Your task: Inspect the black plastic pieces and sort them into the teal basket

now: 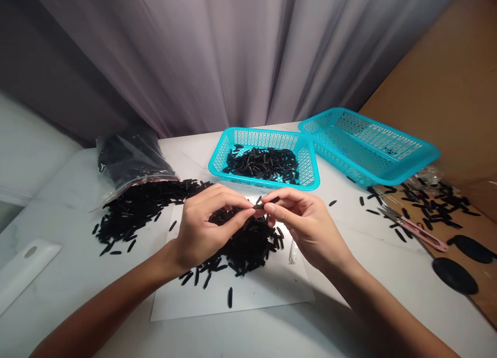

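My left hand (205,228) and my right hand (306,226) meet above the table, and their fingertips pinch a small black plastic piece (259,205) from either side. Right beneath my hands, a heap of similar black pieces (244,246) lies on a white sheet (272,290), partly hidden by my left hand. A turquoise perforated plastic basket (264,139) just beyond my fingers holds a pile of black pieces (261,165).
A second turquoise basket (368,145) overlaps the first at the far right. To the left, a plastic zip bag (132,158) spills black pieces (135,213). On cardboard at right lie pink-handled snips (413,231), loose pieces (435,205) and black oval pads (455,275).
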The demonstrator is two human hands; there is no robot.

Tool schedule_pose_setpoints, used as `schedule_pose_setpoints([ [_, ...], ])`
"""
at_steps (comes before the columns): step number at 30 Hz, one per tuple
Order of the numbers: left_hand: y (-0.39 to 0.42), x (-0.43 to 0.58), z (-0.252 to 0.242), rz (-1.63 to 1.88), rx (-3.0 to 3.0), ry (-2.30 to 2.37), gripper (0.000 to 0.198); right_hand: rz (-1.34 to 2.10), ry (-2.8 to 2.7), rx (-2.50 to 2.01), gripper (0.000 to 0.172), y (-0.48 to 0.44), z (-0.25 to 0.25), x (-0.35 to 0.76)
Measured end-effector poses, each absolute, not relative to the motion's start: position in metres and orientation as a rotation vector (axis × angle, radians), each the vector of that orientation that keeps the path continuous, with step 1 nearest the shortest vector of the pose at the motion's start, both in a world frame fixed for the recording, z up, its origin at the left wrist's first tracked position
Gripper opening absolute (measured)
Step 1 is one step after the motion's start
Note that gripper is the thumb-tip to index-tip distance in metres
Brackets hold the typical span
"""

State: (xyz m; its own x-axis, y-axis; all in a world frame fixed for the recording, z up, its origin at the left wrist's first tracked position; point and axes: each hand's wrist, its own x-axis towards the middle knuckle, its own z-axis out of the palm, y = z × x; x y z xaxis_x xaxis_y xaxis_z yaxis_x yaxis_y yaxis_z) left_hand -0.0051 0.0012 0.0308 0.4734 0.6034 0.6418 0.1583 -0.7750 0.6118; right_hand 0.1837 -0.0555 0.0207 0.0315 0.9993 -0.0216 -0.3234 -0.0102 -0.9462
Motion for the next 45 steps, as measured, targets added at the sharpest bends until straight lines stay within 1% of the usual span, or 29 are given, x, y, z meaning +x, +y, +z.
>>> schedule_pose_setpoints([
  [9, 0.002, -0.005, 0.038, 1.266, 2.301, 0.552, 0.016, 1.199, -0.985, -1.041, 0.009, -0.062, 0.029, 0.182],
  [15, 0.0, -0.005, 0.04, 1.273, 2.269, 0.565, 0.016, 1.216, -0.982, -0.989, 0.007, -0.064, 0.027, 0.183],
  [26, 0.0, -0.002, 0.041, 1.229, 2.177, 0.59, 0.015, 1.244, -0.964, -0.893, 0.012, -0.062, 0.025, 0.184],
  [35, -0.002, -0.001, 0.038, 1.211, 2.151, 0.621, 0.014, 1.2, -0.958, -0.896, 0.01, -0.063, 0.025, 0.184],
  [38, 0.018, 0.006, 0.036, 1.286, 2.185, 0.704, 0.01, 1.171, -0.941, -1.009, 0.008, -0.059, 0.022, 0.185],
  [40, 0.039, 0.015, 0.036, 1.437, 2.169, 0.86, 0.008, 1.158, -0.909, -1.104, 0.01, -0.055, 0.018, 0.187],
  [41, 0.05, 0.02, 0.037, 1.468, 2.16, 0.918, 0.013, 1.161, -0.888, -1.14, 0.013, -0.053, 0.016, 0.188],
  [43, 0.062, 0.03, 0.042, 1.349, 2.226, 0.876, 0.049, 1.172, -0.858, -1.186, 0.017, -0.05, 0.014, 0.189],
  [44, 0.063, 0.033, 0.044, 1.295, 2.258, 0.81, 0.048, 1.171, -0.864, -1.2, 0.018, -0.049, 0.013, 0.19],
  [45, 0.06, 0.035, 0.046, 1.2, 2.308, 0.711, 0.042, 1.164, -0.884, -1.204, 0.018, -0.048, 0.013, 0.191],
])
